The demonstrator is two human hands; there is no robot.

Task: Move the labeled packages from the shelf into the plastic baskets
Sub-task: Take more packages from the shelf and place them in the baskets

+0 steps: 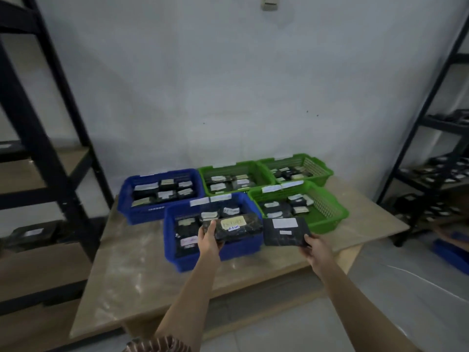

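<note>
My left hand [210,238] grips a black package with a yellow label [237,226] over the near blue basket [177,259]. To its right, my right hand [316,250] holds a black package with white labels [285,231] above the table, in front of the near green basket [330,219]. Both baskets hold several labeled black packages. Behind them stand a far blue basket [127,199] and two far green baskets [203,174] [326,172], also holding packages.
The baskets sit on a low wooden table [132,275] against a white wall. Black metal shelves [45,153] rise on the left with a package on a lower board. Another shelf [431,174] with packages stands at the right, a blue basket [451,252] on the floor beside it.
</note>
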